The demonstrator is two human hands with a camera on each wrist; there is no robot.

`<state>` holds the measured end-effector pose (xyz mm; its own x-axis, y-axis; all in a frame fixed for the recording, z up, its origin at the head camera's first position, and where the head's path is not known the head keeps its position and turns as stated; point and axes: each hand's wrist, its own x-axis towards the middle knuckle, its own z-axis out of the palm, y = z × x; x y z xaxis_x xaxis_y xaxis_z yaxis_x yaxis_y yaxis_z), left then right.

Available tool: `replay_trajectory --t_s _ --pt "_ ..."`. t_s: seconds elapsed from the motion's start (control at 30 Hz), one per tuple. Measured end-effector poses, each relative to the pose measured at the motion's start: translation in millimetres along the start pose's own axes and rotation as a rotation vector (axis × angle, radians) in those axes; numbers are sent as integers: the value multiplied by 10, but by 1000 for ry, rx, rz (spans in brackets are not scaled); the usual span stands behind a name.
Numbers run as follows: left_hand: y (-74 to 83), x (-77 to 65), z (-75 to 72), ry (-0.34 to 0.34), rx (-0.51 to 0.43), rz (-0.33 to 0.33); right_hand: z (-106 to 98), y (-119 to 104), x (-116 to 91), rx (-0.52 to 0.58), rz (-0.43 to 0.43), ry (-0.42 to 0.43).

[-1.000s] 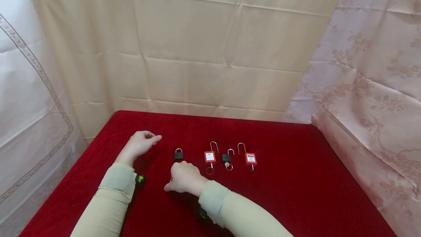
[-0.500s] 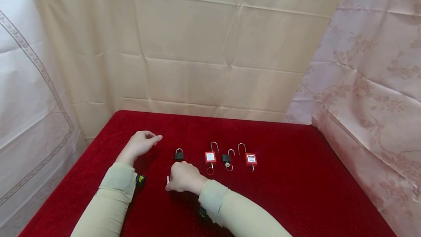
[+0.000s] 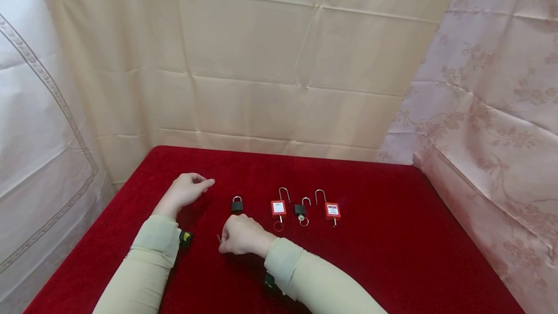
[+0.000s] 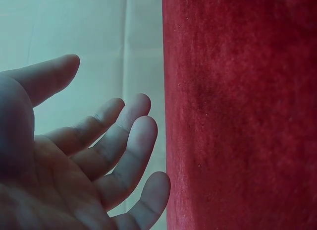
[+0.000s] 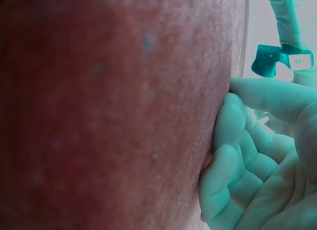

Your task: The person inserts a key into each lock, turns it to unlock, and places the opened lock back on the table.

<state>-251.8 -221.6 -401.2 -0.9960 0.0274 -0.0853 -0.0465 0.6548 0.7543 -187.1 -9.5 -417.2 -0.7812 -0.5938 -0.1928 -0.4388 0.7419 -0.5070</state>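
Note:
My right hand [image 3: 244,236] is low over the red cloth in the head view, thumb and fingertips together. A slim key-like piece [image 3: 219,240] sticks out from its pinch; most of it is hidden by the fingers. Just beyond the knuckles lies a black padlock [image 3: 237,205] with its shackle down. Off to the left, my left hand [image 3: 185,190] hovers near the table's left side. The left wrist view has its fingers [image 4: 141,136] loosely bent, holding nothing.
Right of the black padlock lie a red padlock [image 3: 278,208], a second black padlock [image 3: 300,209] and another red padlock [image 3: 332,211], all with raised shackles and keys in them. Red cloth covers the table [image 3: 392,256]; a beige curtain [image 3: 261,62] hangs behind.
The key-like piece has come into sight at the right fingertips, first pale and upright, now darker and tilted left. The left hand and the padlocks have stayed where they were.

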Motion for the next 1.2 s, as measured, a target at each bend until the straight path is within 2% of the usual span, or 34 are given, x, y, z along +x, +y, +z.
replay_trajectory --t_s 0.17,0.5,0.83,1.2 --pt "12 -5 -8 -5 -5 3 -25 49 0 129 -5 0" --pt "99 -9 -24 13 34 59 -194 257 42 384 -30 90" --pt "233 -56 -38 40 52 123 -458 488 -107 599 -43 205" --pt "418 -193 -56 41 32 155 -669 690 -315 698 -62 278"
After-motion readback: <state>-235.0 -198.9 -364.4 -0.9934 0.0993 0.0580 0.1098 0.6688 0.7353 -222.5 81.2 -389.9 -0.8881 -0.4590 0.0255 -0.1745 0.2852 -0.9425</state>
